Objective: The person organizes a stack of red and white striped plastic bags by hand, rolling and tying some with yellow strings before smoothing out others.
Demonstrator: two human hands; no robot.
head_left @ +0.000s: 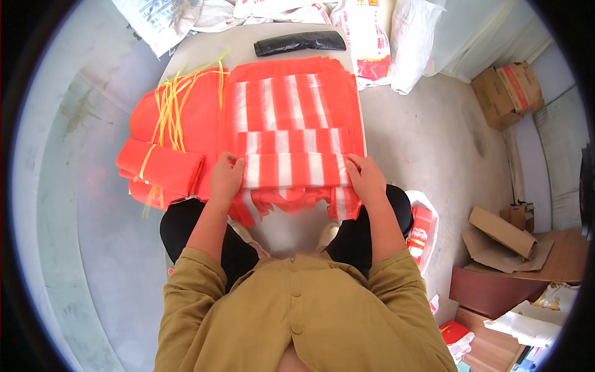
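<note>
A stack of thin red-and-white striped plastic bags lies on the table before me. Its near part is folded back into a flat band. At the band's left end is my left hand, its fingers closed on the edge. My right hand grips the opposite end, thumb on top. Loose bag ends hang over the near table edge between my knees. Left of the stack, a tied roll of red bags rests on plain red sheeting, with yellow ties strewn behind it.
A black plastic roll lies at the table's far end. White printed sacks stand beyond it. Cardboard boxes sit far right on the floor. Nearer right are opened cartons and a white sack with red packs.
</note>
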